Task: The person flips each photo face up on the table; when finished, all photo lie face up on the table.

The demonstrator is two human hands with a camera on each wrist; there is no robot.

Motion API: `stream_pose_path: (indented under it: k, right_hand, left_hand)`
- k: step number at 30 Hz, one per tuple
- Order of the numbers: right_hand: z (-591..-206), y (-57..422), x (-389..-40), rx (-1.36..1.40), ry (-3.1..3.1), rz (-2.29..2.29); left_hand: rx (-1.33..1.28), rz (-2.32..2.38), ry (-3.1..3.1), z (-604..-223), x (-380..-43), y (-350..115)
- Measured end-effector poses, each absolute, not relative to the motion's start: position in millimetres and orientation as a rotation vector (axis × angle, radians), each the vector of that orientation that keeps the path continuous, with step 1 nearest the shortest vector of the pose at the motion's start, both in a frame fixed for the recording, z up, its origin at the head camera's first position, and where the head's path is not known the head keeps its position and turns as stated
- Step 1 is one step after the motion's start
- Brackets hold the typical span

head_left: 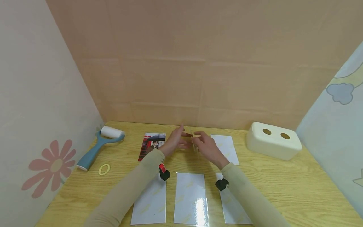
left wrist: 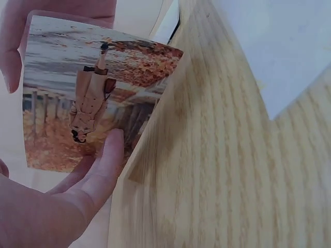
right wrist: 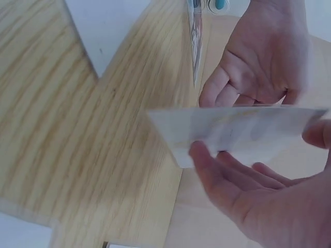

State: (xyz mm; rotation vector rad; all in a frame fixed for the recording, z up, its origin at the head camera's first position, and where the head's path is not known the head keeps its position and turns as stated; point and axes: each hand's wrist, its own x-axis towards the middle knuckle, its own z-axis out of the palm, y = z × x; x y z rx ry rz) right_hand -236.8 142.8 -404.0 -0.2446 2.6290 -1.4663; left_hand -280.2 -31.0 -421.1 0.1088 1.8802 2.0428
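Photos number two; right hand holds one, left hand extends fingers beside it; white cards number four.

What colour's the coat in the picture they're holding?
The coat is tan, clearest in the left wrist view.

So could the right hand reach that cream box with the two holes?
Probably yes: only a flat white card lies between the right hand and cream box, though that hand holds a photo it may need to release.
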Motion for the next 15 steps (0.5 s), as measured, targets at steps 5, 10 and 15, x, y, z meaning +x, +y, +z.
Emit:
stream_pose_path:
  k: [5, 10, 15]
  right_hand:
    - [-401.7, 143.8, -236.3, -0.267, 2.675, -1.539]
    - [-399.9, 144.3, -236.8, -0.278, 2.714, -1.570]
    - [-401.6, 145.0, -238.9, -0.243, 2.742, -1.613]
  left_hand:
    - [0.117, 2.008, 1.896, -420.8, -279.3, -32.5]
    - [0.134, 1.971, 1.977, -423.2, -281.6, -34.6]
    - [0.086, 1.929, 2.058, -420.8, -281.9, -36.8]
